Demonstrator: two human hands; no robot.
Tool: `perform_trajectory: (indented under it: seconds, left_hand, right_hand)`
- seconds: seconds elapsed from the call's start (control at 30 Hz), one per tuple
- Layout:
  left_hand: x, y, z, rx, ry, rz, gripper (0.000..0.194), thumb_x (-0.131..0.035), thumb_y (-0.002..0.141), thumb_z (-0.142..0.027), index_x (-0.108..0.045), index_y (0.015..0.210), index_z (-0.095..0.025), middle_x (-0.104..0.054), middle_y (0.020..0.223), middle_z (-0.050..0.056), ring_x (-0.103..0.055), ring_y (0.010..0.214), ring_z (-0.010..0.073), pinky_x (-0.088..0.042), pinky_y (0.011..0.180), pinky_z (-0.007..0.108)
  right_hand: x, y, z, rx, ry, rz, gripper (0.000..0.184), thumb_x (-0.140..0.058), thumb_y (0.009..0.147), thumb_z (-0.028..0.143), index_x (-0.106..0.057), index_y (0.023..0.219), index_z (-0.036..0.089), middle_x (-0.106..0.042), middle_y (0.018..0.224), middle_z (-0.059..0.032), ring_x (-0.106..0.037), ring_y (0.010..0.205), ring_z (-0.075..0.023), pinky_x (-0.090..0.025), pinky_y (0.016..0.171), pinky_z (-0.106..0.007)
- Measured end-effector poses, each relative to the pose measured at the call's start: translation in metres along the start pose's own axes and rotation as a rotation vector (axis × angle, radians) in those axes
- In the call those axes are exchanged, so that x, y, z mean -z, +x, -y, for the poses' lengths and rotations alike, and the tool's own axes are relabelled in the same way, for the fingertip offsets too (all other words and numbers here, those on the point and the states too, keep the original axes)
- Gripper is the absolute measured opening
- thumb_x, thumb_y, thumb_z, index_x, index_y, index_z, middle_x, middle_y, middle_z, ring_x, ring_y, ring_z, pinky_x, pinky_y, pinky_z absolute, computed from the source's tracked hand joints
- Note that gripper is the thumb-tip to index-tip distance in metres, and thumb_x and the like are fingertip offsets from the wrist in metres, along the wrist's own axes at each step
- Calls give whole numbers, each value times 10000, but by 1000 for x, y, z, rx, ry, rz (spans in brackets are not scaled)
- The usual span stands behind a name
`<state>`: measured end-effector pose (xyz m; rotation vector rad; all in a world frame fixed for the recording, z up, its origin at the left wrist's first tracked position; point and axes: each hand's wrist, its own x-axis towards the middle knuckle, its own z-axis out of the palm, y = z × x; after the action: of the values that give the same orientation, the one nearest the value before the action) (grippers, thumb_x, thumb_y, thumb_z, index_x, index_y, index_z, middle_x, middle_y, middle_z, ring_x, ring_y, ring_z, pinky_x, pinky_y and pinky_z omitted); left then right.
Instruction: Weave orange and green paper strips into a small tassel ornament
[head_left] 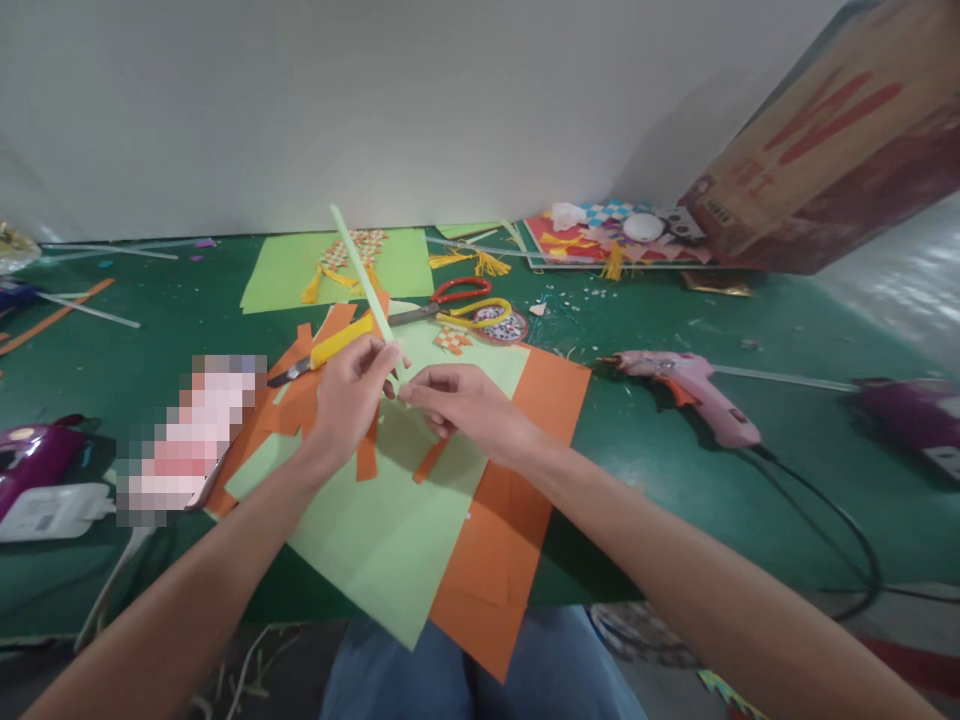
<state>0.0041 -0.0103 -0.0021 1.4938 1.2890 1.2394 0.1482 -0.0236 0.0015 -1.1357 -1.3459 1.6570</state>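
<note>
Between thumb and fingers, my left hand (354,385) pinches a pale green paper strip (361,270), which slants up and away to the left. My right hand (457,400) is closed at the strip's lower end, its fingertips close to the left ones. Beneath both hands lie a light green paper sheet (390,530) and an orange sheet (495,580). Just beyond them are scissors (442,305) with red and yellow handles, a yellow utility knife (337,340) with a dark blade, and a small orange and white woven piece (453,340). Orange strips lie around my left hand.
To the right rests a pink glue gun (694,385) with its cord trailing forward. A phone (191,440) and a white charger (56,510) are at left. Woven pieces with yellow tassels (322,285) lie at the back, below a printed bag (832,140) at right.
</note>
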Motion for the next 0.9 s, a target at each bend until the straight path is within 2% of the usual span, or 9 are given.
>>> perform_trajectory:
  seconds: [0.2,0.37,0.53,0.67,0.8,0.9]
  left_hand:
    - [0,0,0,-27,39,-15,266,-590,831,-374,-563,652,-179,-590,647,-18,-529,519,89,-454,511,208]
    - [-1,0,-2,-31,22,-60,276,-593,825,-354,-528,620,-182,-549,611,-24,-513,520,87,-454,501,198]
    - [0,-2,-2,-54,113,21,241,-537,859,-347,-584,688,-184,-552,615,-20,-533,558,102,-457,524,205]
    - [1,-2,-3,-64,176,54,229,-505,867,-325,-580,701,-186,-559,626,-21,-527,537,101,-445,534,215]
    - [1,-4,-5,-88,270,111,259,-478,886,-336,-578,700,-186,-565,625,-19,-515,512,101,-410,527,227]
    - [0,-5,-7,-92,306,200,282,-455,899,-355,-571,702,-190,-568,623,-17,-516,509,104,-398,532,237]
  right_hand:
    - [2,2,-2,-4,-5,23,229,-674,715,324,-539,615,167,-401,435,86,-359,418,-52,-298,460,-223]
    - [0,0,0,26,-77,23,238,-594,800,326,-540,631,167,-407,436,83,-369,406,-54,-276,455,-224]
    - [-3,-1,2,56,-188,-54,273,-566,827,261,-482,581,177,-391,395,94,-342,383,-45,-261,434,-210]
    - [6,0,5,89,-264,-42,327,-598,804,329,-467,543,181,-418,389,75,-388,398,-58,-317,456,-216]
    - [19,4,8,175,-178,-189,181,-588,796,311,-545,678,180,-426,432,85,-385,400,-61,-311,439,-219]
    - [24,6,8,209,-138,-186,112,-583,783,280,-573,749,174,-438,451,86,-387,402,-63,-298,426,-221]
